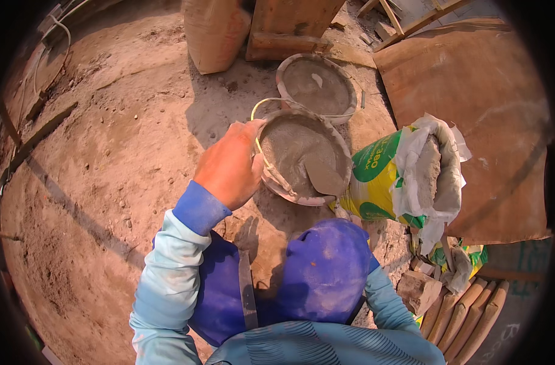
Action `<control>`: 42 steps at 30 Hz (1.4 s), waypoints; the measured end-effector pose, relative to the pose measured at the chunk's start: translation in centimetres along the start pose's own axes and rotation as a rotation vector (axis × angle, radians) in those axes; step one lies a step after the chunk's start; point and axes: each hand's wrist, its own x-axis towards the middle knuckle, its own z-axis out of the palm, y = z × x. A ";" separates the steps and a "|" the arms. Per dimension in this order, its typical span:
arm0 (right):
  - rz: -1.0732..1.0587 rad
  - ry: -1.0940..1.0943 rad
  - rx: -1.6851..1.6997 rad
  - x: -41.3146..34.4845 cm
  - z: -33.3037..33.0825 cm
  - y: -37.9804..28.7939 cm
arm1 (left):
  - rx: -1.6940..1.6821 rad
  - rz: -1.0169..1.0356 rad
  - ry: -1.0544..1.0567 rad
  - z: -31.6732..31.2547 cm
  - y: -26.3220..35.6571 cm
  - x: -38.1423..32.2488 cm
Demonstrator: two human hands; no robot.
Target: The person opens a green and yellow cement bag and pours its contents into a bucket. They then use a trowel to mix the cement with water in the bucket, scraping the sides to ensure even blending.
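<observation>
My left hand [232, 164] pinches the yellow wire handle of a mortar bucket [346, 159] at its left rim. Wet grey mortar [282, 146] lies inside, and a trowel's blade [323, 175] rests in it, smeared with the mix. The trowel's handle end runs over the near right rim to my right hand [354, 220], mostly hidden behind my right knee. Just beyond stands a second bucket [284, 82], also holding grey mix. Right of the near bucket, an open green and yellow bag [378, 159] of grey powder leans towards me.
A closed paper sack [216, 36] and a wooden box or board [293, 27] stand beyond the buckets. Brown sheeting [469, 114] covers the right side. Nearer me at right are a broken block [419, 289] and several rounded wooden lengths [469, 310]. Timber [42, 134] lies on the dirt at left.
</observation>
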 end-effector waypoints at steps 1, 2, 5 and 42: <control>0.027 -0.006 -0.034 -0.6 0.3 0.5 | -0.018 0.016 0.023 -0.1 0.1 0.0; 0.048 -0.018 -0.061 -1.1 1.0 0.6 | -0.031 0.025 0.040 -0.3 0.0 -0.2; 0.108 -0.051 -0.112 -3.0 1.7 0.9 | -0.053 0.055 0.063 -0.8 0.0 -0.8; 0.104 0.177 -0.022 -13.9 -2.5 0.3 | -0.031 0.084 0.002 -0.8 0.6 -1.0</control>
